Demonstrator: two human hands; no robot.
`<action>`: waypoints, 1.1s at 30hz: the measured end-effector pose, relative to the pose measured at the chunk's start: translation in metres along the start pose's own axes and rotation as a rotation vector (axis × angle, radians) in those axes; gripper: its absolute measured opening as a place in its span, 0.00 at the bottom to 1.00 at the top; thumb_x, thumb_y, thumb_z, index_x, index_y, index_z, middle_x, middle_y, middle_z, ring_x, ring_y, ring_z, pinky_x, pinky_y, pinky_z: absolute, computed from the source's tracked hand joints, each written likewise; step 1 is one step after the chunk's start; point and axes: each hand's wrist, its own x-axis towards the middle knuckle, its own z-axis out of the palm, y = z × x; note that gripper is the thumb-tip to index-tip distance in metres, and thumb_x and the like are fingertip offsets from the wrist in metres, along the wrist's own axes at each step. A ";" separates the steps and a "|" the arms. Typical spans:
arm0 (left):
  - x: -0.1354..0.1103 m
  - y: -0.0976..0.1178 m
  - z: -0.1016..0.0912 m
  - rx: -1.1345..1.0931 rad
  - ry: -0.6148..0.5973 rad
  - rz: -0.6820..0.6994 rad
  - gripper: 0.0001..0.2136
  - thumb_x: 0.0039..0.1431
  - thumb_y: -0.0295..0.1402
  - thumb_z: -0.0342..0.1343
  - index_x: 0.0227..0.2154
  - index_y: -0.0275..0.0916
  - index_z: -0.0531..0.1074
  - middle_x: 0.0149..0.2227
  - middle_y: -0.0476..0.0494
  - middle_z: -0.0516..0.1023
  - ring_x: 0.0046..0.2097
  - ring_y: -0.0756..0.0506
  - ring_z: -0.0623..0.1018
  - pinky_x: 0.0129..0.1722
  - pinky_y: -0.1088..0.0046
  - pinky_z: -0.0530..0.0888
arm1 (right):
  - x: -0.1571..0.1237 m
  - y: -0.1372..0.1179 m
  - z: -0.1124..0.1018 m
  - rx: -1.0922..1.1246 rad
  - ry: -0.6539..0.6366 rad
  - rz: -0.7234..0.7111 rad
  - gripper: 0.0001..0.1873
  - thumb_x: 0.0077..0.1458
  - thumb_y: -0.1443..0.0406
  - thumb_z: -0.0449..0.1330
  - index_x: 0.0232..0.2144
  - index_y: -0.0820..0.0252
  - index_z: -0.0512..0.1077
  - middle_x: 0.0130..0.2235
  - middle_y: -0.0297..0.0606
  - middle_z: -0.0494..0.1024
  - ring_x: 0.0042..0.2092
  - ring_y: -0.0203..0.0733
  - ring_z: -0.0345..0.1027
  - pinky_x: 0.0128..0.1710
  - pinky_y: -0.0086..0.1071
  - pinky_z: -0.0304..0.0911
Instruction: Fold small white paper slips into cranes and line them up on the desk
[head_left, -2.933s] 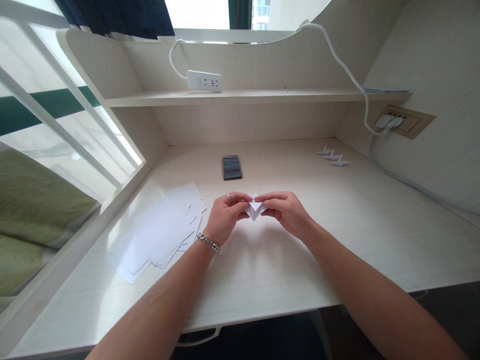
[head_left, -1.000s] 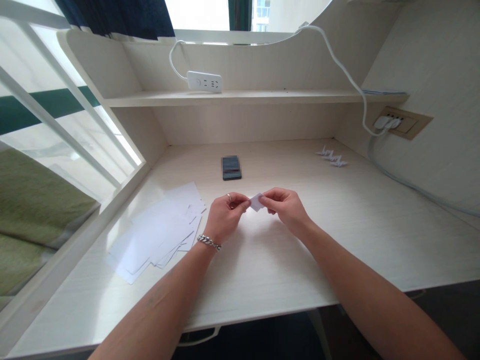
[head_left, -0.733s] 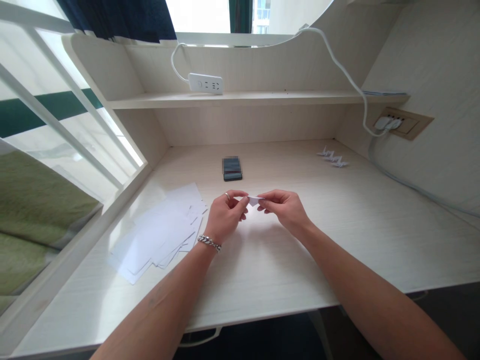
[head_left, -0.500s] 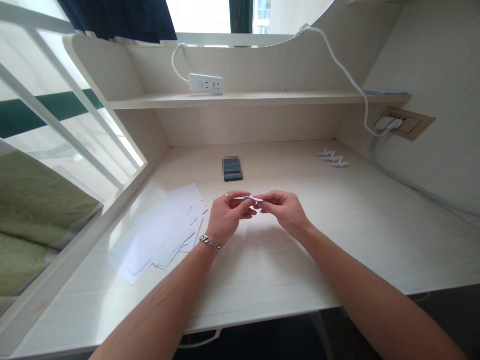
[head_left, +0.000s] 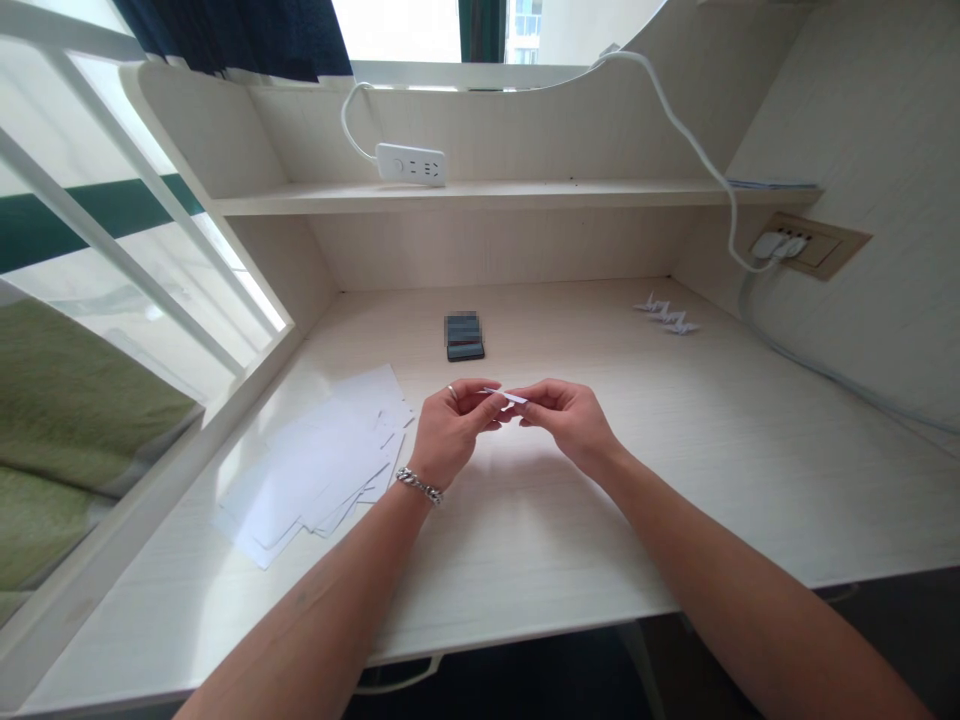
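Observation:
A small folded piece of white paper (head_left: 515, 398) is pinched between my two hands above the middle of the desk. My left hand (head_left: 454, 425), with a ring and a chain bracelet, grips its left end between thumb and fingers. On the other end, the thumb and index finger of my right hand (head_left: 568, 415) are closed. Most of the paper is hidden by the fingers, so its exact folds cannot be made out. To the left lies a spread pile of white paper sheets (head_left: 322, 450). Several small folded paper cranes (head_left: 667, 314) stand at the back right.
A dark phone (head_left: 465, 337) lies on the desk (head_left: 525, 560) beyond my hands. The shelf (head_left: 525, 196) above holds a white power strip (head_left: 411, 165). A white cable (head_left: 694, 145) runs to the wall socket (head_left: 810, 246) at right. White rails (head_left: 97, 235) border the left side.
Both hands stay nearly in place with the folded paper between them. My left fingers have shifted slightly around it, and the view has moved a little.

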 end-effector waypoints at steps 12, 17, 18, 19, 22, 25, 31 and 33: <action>0.001 0.000 -0.002 -0.047 -0.023 -0.024 0.16 0.45 0.34 0.68 0.38 0.36 0.76 0.30 0.43 0.81 0.33 0.46 0.81 0.37 0.68 0.77 | -0.001 0.004 0.001 -0.034 0.051 -0.095 0.10 0.43 0.60 0.70 0.31 0.56 0.80 0.40 0.40 0.82 0.43 0.47 0.76 0.45 0.43 0.71; 0.002 0.000 -0.002 -0.065 0.031 -0.040 0.11 0.48 0.34 0.64 0.35 0.35 0.77 0.29 0.44 0.81 0.32 0.47 0.80 0.36 0.69 0.77 | -0.005 0.007 0.001 -0.208 0.065 -0.261 0.06 0.50 0.62 0.66 0.34 0.53 0.80 0.44 0.39 0.81 0.47 0.48 0.74 0.51 0.44 0.69; 0.002 0.000 -0.002 -0.068 0.041 -0.035 0.10 0.49 0.33 0.63 0.35 0.34 0.77 0.29 0.44 0.81 0.32 0.47 0.80 0.36 0.70 0.77 | -0.005 0.006 0.001 -0.237 0.065 -0.280 0.06 0.51 0.63 0.65 0.34 0.53 0.80 0.44 0.39 0.81 0.48 0.48 0.74 0.52 0.45 0.68; 0.002 -0.001 -0.002 -0.067 0.048 -0.029 0.10 0.48 0.32 0.63 0.34 0.34 0.77 0.29 0.44 0.81 0.32 0.48 0.80 0.37 0.70 0.77 | -0.006 0.006 0.001 -0.258 0.064 -0.293 0.06 0.51 0.63 0.65 0.34 0.52 0.80 0.44 0.39 0.81 0.48 0.48 0.74 0.52 0.45 0.68; 0.002 -0.002 -0.001 -0.053 0.066 -0.022 0.11 0.46 0.29 0.63 0.35 0.33 0.76 0.30 0.44 0.81 0.32 0.48 0.80 0.38 0.69 0.78 | -0.006 0.003 0.000 -0.227 0.038 -0.271 0.08 0.51 0.64 0.65 0.36 0.53 0.80 0.49 0.40 0.79 0.51 0.49 0.72 0.53 0.44 0.67; 0.003 -0.002 -0.001 -0.031 0.086 -0.013 0.12 0.46 0.28 0.63 0.36 0.33 0.75 0.31 0.43 0.82 0.32 0.47 0.80 0.38 0.67 0.78 | -0.003 0.001 -0.002 -0.103 0.039 -0.173 0.14 0.49 0.63 0.65 0.41 0.55 0.79 0.53 0.42 0.76 0.51 0.49 0.72 0.50 0.42 0.69; 0.002 -0.001 0.000 0.015 0.091 0.027 0.11 0.46 0.29 0.64 0.33 0.35 0.70 0.29 0.44 0.81 0.31 0.47 0.80 0.36 0.66 0.78 | 0.005 0.003 -0.005 -0.068 0.134 0.010 0.18 0.47 0.58 0.67 0.41 0.60 0.79 0.32 0.39 0.81 0.30 0.40 0.73 0.34 0.37 0.71; 0.001 -0.001 0.000 0.034 0.088 0.043 0.10 0.46 0.30 0.64 0.31 0.35 0.71 0.29 0.45 0.80 0.30 0.47 0.80 0.36 0.67 0.78 | 0.006 0.002 -0.005 -0.024 0.130 0.055 0.17 0.46 0.58 0.67 0.38 0.60 0.80 0.30 0.39 0.80 0.29 0.38 0.72 0.34 0.36 0.70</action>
